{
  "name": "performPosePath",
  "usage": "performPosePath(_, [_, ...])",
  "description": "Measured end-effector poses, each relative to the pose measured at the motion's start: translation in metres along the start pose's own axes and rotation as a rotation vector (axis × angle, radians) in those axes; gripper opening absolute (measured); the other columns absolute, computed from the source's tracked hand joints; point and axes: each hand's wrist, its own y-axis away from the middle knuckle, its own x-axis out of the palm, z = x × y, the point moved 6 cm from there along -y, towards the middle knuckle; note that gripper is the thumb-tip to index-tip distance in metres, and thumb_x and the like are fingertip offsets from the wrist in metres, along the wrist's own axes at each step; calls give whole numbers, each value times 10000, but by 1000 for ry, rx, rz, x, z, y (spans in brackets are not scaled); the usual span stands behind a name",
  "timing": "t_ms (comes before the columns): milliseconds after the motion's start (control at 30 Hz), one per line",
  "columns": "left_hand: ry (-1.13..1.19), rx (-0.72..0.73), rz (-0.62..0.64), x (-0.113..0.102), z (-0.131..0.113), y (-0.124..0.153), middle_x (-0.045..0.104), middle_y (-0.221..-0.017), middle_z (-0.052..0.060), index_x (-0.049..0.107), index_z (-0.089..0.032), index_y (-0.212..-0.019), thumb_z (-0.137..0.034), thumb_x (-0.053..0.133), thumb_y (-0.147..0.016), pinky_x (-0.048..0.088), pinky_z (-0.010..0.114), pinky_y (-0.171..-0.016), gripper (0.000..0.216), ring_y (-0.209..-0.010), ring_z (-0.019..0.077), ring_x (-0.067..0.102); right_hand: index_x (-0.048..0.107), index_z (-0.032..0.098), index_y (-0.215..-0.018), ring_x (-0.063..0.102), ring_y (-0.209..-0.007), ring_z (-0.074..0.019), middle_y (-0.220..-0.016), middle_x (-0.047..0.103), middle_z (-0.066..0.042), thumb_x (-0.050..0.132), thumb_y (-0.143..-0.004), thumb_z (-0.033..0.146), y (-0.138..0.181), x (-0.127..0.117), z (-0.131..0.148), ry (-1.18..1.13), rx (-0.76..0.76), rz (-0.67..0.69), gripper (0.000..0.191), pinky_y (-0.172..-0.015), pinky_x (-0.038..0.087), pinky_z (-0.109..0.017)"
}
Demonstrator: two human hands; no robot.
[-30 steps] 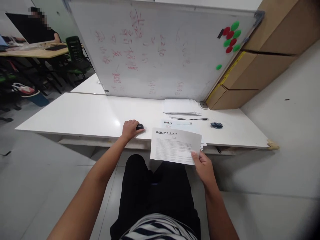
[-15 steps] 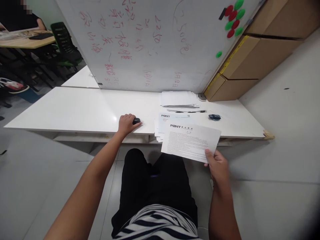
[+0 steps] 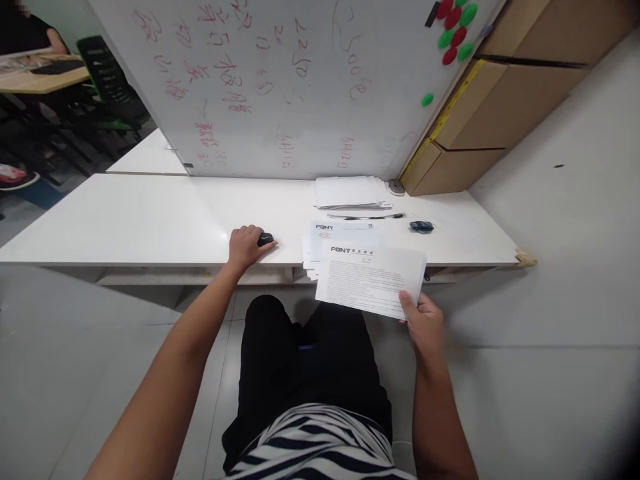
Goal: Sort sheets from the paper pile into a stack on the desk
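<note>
My left hand [image 3: 245, 245] rests on the white desk [image 3: 150, 220], its fingers wrapped round a small black rounded object [image 3: 266, 238] whose kind I cannot make out. In my right hand [image 3: 424, 323] is a printed sheet of paper [image 3: 367, 280] headed "PONY", pinched at its lower right corner between thumb and fingers. It is held over the desk's front edge and my lap. Behind it lies a bluish printed sheet [image 3: 345, 231] with a red stamp, on top of other papers that the held sheet partly covers.
Farther back are a stack of white paper [image 3: 350, 192], a thin dark-and-clear strip [image 3: 367, 217], a dark blue clump [image 3: 421, 227] and a grey mouse-like object [image 3: 397, 187]. A whiteboard [image 3: 240, 140] and cardboard boxes [image 3: 453, 170] stand behind. A person sits at another desk far left.
The whole view has shifted slightly, so everything appears a little farther left and up. Both hands keep their grips and stay almost in place over the desk.
</note>
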Motion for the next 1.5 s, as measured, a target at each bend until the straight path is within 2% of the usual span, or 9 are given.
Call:
performPosePath(100, [15,-7,9,0,0,0,634,-873,101,592,-215,-893,-655,484,-822,322,381,-751,458,-858,274,549,686,167,-1021,608,-650,-169,-832,714,-45,644,-770,565,-17,7,6,-18,-48,2,472,-498,456,-249])
performPosePath(200, [30,-20,18,0,1,0,632,-866,101,593,-216,-884,-651,492,-819,323,384,-752,451,-852,273,547,668,168,-1072,648,-821,-216,-976,719,-76,609,-785,585,-48,18,24,-24,-174,0,509,-674,523,-328])
performPosePath(300, [32,-30,7,-1,1,0,631,-863,103,592,-216,-880,-644,488,-825,322,389,-755,444,-857,275,545,627,161,-1143,637,-951,-245,-1074,700,-102,554,-817,576,-82,38,42,67,-297,28,532,-820,509,-386])
performPosePath(500, [6,-40,-8,0,4,1,619,-827,102,584,-214,-838,-639,478,-833,320,386,-736,438,-828,270,540,491,141,-1323,532,-1153,-321,-1252,601,-174,495,-849,399,-113,77,39,793,-407,4,539,-983,386,-481])
performPosePath(600, [7,-43,-7,0,4,1,611,-818,99,582,-218,-832,-639,483,-829,317,385,-741,433,-832,267,541,481,156,-1331,408,-1291,-309,-1385,494,-152,437,-863,313,-111,84,30,951,-528,0,495,-1047,321,-484])
performPosePath(800, [41,-35,-7,-2,4,1,603,-817,100,590,-211,-847,-629,479,-836,316,384,-735,432,-822,266,536,557,196,-1244,335,-1358,-276,-1428,461,-98,389,-835,174,-128,110,34,946,-520,150,443,-1095,274,-473])
performPosePath(967, [16,-31,-34,-3,3,1,607,-802,104,588,-207,-838,-628,472,-843,320,389,-730,436,-820,274,541,497,177,-1302,384,-1313,-270,-1406,488,-117,341,-941,351,-147,165,61,903,-551,265,429,-1098,250,-484])
performPosePath(1100, [6,-48,-45,-4,4,1,622,-816,108,590,-211,-831,-622,484,-839,322,389,-728,424,-825,275,546,504,179,-1279,426,-1266,-280,-1340,547,-131,311,-969,423,-150,194,59,1001,-546,349,440,-1096,179,-561])
performPosePath(1500, [22,-59,-39,-2,5,1,621,-820,108,589,-217,-836,-634,474,-837,320,390,-735,432,-841,279,544,461,151,-1312,415,-1277,-266,-1361,522,-148,257,-976,440,-139,184,48,995,-591,313,488,-1116,145,-541])
